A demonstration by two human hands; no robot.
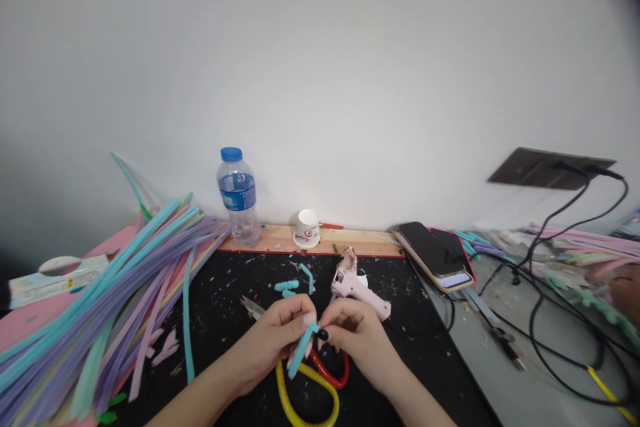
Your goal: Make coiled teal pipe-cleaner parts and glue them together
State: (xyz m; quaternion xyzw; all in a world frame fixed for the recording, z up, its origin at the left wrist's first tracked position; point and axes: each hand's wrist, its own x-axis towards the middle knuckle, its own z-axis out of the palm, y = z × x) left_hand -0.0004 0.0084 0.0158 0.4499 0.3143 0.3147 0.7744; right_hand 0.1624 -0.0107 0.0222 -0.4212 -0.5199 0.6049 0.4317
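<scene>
Both hands meet low in the middle of the view, fingertips pinched together. My left hand [287, 330] grips a short turquoise pipe cleaner [301, 351], which slants down toward me. At its upper end, the thumb and forefinger of my right hand [360, 333] are closed on it. A small shiny black oval [323, 334] shows at the right thumb tip; what it is I cannot tell. Under the hands lie scissors with a yellow loop [334, 407] and a red loop [345, 373]. Bent turquoise pieces [287, 286] and a pale pink glue gun [363, 293] lie just beyond.
Many pastel pipe cleaners [135, 280] are heaped at left. A water bottle [237, 197] and a paper cup [307, 229] stand by the wall. Phones [434, 250] lie right of the black mat [415, 360]. Black cables [537, 307] run to a wall socket [535, 167].
</scene>
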